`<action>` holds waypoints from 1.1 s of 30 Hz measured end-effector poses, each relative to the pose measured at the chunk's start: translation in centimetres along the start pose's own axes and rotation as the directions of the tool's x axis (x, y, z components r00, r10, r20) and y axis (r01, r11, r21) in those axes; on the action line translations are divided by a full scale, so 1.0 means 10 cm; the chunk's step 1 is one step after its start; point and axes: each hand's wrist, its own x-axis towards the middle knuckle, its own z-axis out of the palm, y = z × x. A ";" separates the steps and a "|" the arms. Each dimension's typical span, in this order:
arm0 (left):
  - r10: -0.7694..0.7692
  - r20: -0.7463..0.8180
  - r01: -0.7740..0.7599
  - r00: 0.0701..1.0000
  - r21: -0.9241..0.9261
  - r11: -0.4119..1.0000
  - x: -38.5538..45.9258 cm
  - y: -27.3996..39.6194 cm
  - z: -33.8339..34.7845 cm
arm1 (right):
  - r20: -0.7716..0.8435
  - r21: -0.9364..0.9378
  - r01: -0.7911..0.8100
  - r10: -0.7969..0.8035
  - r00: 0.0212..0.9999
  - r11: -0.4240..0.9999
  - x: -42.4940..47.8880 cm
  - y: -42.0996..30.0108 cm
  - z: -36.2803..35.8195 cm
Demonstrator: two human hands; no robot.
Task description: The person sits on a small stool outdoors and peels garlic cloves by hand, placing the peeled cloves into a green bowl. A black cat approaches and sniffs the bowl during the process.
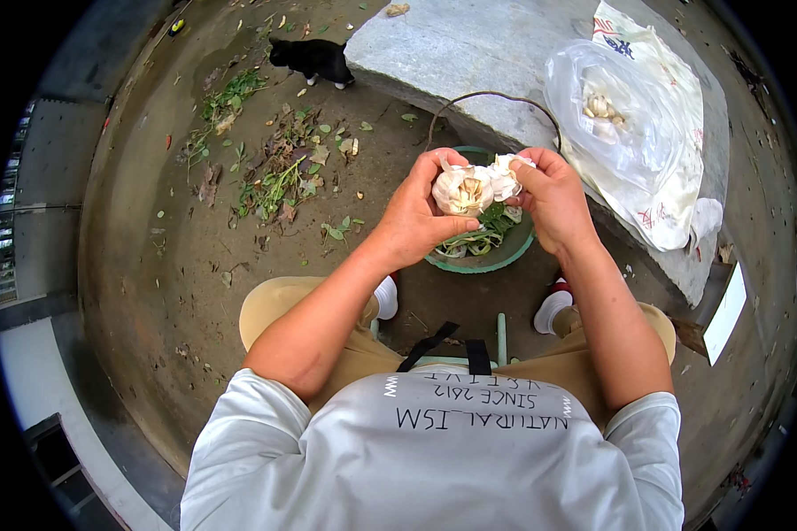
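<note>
My left hand [420,209] grips a garlic bulb [463,191] whose broken-open side faces up and shows the cloves inside. In the fingers of my right hand [552,199] is a piece of white garlic skin [506,176], which touches or nearly touches the bulb's right side. Both hands are over a green-rimmed bucket [481,268] with a curved handle [498,94] standing up behind it. Green leaves and plant scraps [481,240] lie inside the bucket, partly hidden by my hands.
A stone slab [438,46] lies beyond the bucket. On it, a clear plastic bag [644,133] holding garlic [601,107] rests on a printed white sack [681,219]. A black cat [315,58] stands by the slab. Plant litter [282,169] covers ground at left; a metal-edged box [714,312] sits at right.
</note>
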 end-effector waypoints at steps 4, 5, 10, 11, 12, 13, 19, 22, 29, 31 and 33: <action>-0.018 0.025 0.020 1.000 -0.060 0.998 0.01 0.02 -0.01 | -0.082 -0.050 0.026 -0.030 0.996 0.998 0.03 0.03 -0.03; -0.028 0.032 0.030 0.999 -0.079 0.996 0.01 0.03 -0.02 | -0.087 -0.118 0.066 -0.077 0.993 0.991 0.05 0.06 -0.04; -0.052 -0.001 0.052 0.999 -0.130 0.990 0.02 0.01 -0.01 | -0.128 -0.357 0.125 -0.181 0.975 0.926 0.15 0.20 -0.12; -0.066 -0.011 0.064 0.998 -0.144 0.988 0.02 0.01 -0.01 | -0.142 -0.397 0.127 -0.198 0.970 0.909 0.17 0.23 -0.14; -0.076 -0.003 0.075 0.997 -0.142 0.987 0.02 -0.01 -0.01 | -0.153 -0.435 0.129 -0.215 0.965 0.891 0.19 0.24 -0.14; -0.086 0.005 0.086 0.996 -0.141 0.986 0.01 -0.05 -0.03 | -0.164 -0.472 0.130 -0.232 0.959 0.872 0.20 0.25 -0.14; -0.128 0.045 0.132 0.991 -0.107 0.985 0.01 -0.11 -0.07 | -0.036 -0.489 0.145 -0.186 0.982 0.860 0.18 0.24 -0.12; -0.169 0.042 0.170 0.985 -0.002 0.986 0.00 -0.11 -0.07 | 0.049 -0.317 0.142 -0.133 0.990 0.938 0.13 0.21 -0.07; -0.185 -0.009 0.184 0.983 0.150 0.971 -0.04 -0.17 -0.09 | 0.251 -0.355 0.221 -0.135 0.959 0.908 0.06 0.13 -0.03; -0.206 0.005 0.201 0.979 0.194 0.960 -0.02 -0.16 -0.10 | 0.315 -0.441 0.298 -0.166 0.935 0.846 0.04 0.11 -0.04; -0.194 0.017 0.186 0.981 0.222 0.957 -0.02 -0.17 -0.11 | 0.318 -0.509 0.292 -0.138 0.938 0.810 0.03 0.08 -0.05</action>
